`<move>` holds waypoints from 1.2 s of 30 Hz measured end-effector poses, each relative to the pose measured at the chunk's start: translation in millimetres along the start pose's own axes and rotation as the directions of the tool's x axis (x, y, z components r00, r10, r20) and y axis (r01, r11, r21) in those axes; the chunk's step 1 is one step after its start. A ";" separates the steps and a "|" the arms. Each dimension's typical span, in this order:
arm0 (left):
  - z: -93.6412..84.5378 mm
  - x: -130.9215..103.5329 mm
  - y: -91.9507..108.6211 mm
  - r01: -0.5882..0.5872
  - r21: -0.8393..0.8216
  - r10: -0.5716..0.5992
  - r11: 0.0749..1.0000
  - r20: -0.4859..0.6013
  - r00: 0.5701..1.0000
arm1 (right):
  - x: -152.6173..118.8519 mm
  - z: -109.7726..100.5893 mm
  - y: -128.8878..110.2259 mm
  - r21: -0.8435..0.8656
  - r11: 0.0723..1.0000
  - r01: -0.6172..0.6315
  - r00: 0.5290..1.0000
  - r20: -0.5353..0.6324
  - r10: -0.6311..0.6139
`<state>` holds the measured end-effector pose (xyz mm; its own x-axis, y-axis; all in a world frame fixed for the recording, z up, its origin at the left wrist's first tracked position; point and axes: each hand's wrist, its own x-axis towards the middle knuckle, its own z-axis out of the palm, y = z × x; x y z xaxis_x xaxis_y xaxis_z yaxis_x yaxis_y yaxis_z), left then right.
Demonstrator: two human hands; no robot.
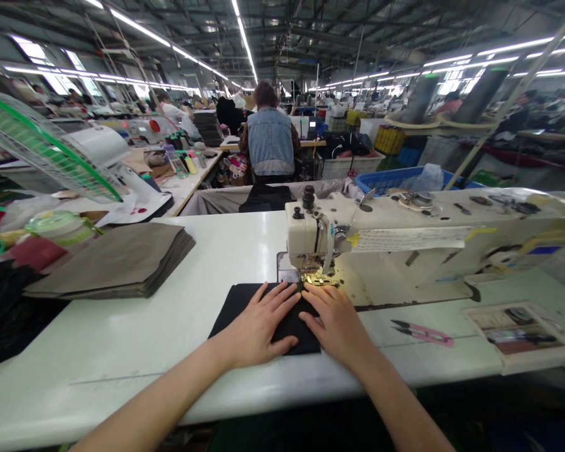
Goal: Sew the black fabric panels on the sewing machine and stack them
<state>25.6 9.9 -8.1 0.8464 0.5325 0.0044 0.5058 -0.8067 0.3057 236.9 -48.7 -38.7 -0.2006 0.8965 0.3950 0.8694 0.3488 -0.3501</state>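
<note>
A black fabric piece (238,307) lies flat on the pale table, its far edge at the needle area of a white sewing machine (376,220). My left hand (263,320) rests on the cloth with its fingers spread towards the presser foot. On the cloth's right side lies my right hand (334,320), palm down, fingers stretched out close to the lit needle plate. Both hands press on the fabric from above, and neither grasps it. The fingertips of the two hands nearly meet in front of the presser foot.
Pink thread snips (426,333) lie right of my right hand, beside a small parts tray (522,329). A stack of grey-brown fabric pieces (117,260) sits at the left, near a fan (51,150). A person in a denim vest (270,141) sits ahead.
</note>
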 end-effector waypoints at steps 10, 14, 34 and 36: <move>-6.1 8.6 -8.5 -0.023 -0.016 0.023 1.000 -0.018 1.000 | -12.1 1.6 8.2 0.050 0.998 0.031 0.999 -0.039 -0.029; -6.9 8.7 -7.6 -0.037 -0.024 0.037 0.999 -0.006 0.999 | -12.1 3.3 9.0 0.058 0.998 0.033 0.999 -0.042 -0.030; -4.9 11.0 -16.0 -0.055 0.018 0.055 0.998 0.005 0.998 | -11.2 -3.4 7.1 0.073 0.997 0.026 0.999 -0.022 -0.024; -4.5 3.4 -9.5 -0.095 0.016 0.095 0.995 0.014 0.995 | -21.9 -7.6 4.0 0.087 0.994 0.060 0.998 -0.027 -0.058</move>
<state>22.9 20.5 -6.7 0.8928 0.4500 0.0202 0.4257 -0.8576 0.2885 248.2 -69.0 -42.3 -0.2384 0.8672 0.4371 0.8131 0.4244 -0.3984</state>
